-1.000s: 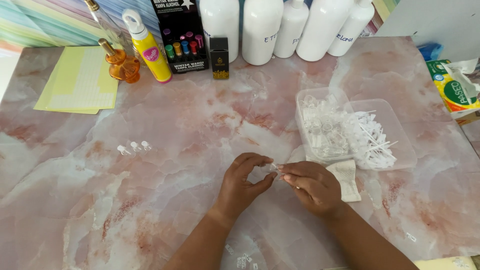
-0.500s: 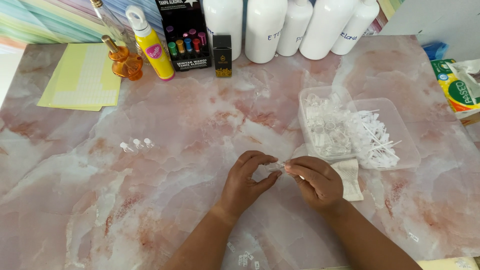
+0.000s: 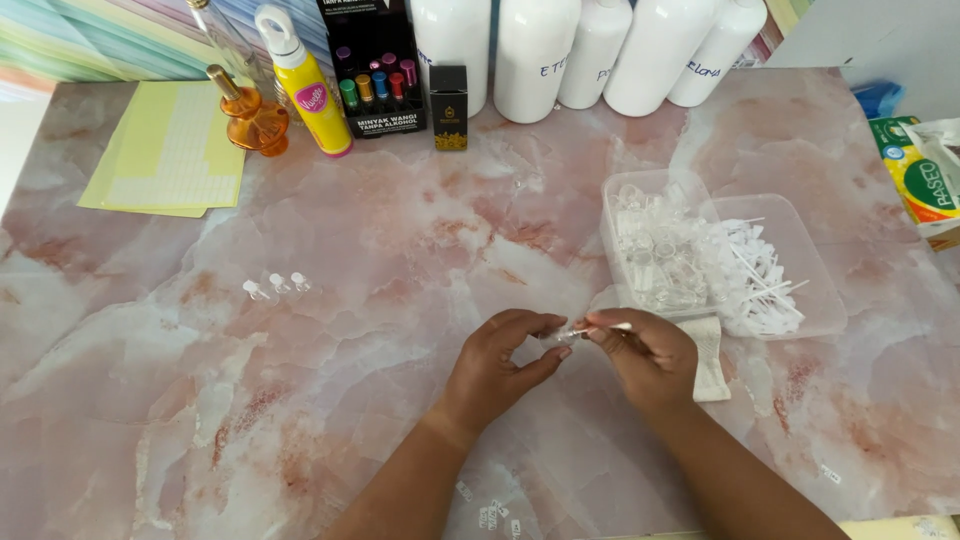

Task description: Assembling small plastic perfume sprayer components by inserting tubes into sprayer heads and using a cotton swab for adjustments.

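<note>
On the pink marbled tabletop (image 3: 300,400), a stack of pale yellow sheets (image 3: 165,150) lay near the far left corner, with an amber glass bottle (image 3: 250,115) and a yellow spray bottle (image 3: 305,85) just beside it along the far edge. Nearer the middle of the left half, three tiny clear vials (image 3: 272,288) lay in a short row. A black display box of coloured bottles (image 3: 375,70) and a small black carton (image 3: 448,107) stood at the far edge, followed by a row of tall white bottles (image 3: 585,50). Toward the near edge, the left hand (image 3: 495,365) had its grip pinched on a small clear vial (image 3: 556,338), held just above the tabletop between the two hands. The right hand (image 3: 645,355) had its grip closed on a thin white stick (image 3: 600,329), whose tip met the vial. Just beyond the right hand sat a clear plastic tray (image 3: 820,290) in two compartments, clear vials in the left, white sticks in the right. A green packet (image 3: 925,180) lay at the right edge.
</note>
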